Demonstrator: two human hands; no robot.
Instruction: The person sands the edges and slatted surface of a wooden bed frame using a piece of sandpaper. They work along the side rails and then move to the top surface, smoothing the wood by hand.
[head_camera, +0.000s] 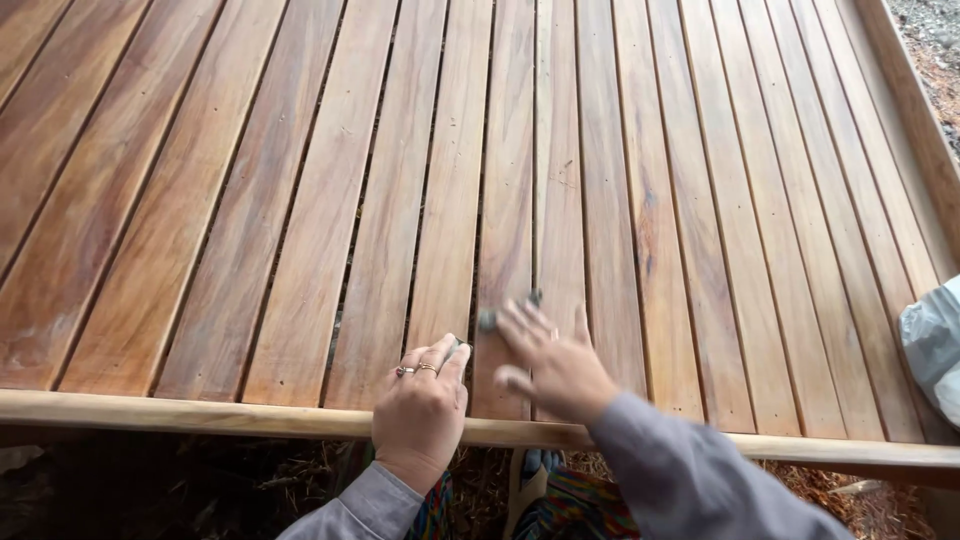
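Across the left of my view runs the deck (200, 200), long reddish-brown slats with narrow dark gaps, edged along the near side by a pale rail (150, 410). A whitish worn patch shows on the far-left slat close to that rail.

Moving toward the middle, my left hand (422, 400) rests on the slats just above the rail, fingers curled, two rings showing. Its thumb and forefinger pinch something small and grey, a bit of abrasive (459, 346) I think, pressed flat to the wood. So this hand is closed on that piece.

Just beside it, my right hand (555, 362) is blurred with motion, fingers spread and flat over the next slats. A small dark-grey pad (487, 320) shows at the fingertips; whether the fingers hold it or only push it, I cannot tell from the blur.

I judge the step in hand to be rubbing down the slats near the rail, by the middle gap. The next move calls for even pressure along the grain and keeping the pieces from slipping into a gap.

Farther right the slats run on to a raised side rail (915, 100), with gravel beyond it and a pale plastic bag (935, 345) at the edge.
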